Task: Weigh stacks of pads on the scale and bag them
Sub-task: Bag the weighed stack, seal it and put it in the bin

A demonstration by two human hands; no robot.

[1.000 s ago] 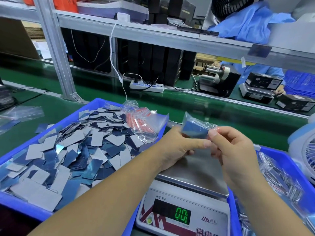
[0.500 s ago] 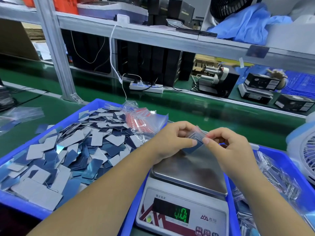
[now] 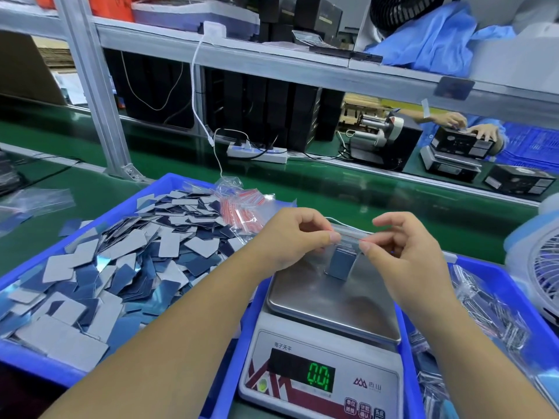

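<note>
A small clear zip bag (image 3: 343,261) with a blue stack of pads inside hangs just above the steel pan of the scale (image 3: 332,300). My left hand (image 3: 290,237) pinches the left end of its red zip strip. My right hand (image 3: 402,246) pinches the right end. The scale's green display (image 3: 320,377) reads 0.0. A blue tray (image 3: 27,358) at the left holds several loose grey and blue pads (image 3: 121,261). A pile of empty red-striped zip bags (image 3: 242,207) lies at that tray's far right corner.
A blue tray (image 3: 499,276) of filled bags sits at the right, with a white fan (image 3: 538,261) beside it. The green conveyor belt (image 3: 363,201) runs behind, with a power strip (image 3: 257,152) and a shelf post (image 3: 93,95). Another person's hands (image 3: 465,125) work across the belt.
Both hands have lowered the bagged stack toward the scale pan and turned it upright. They now pinch the zip strip at its two ends instead of holding the bag's body.
</note>
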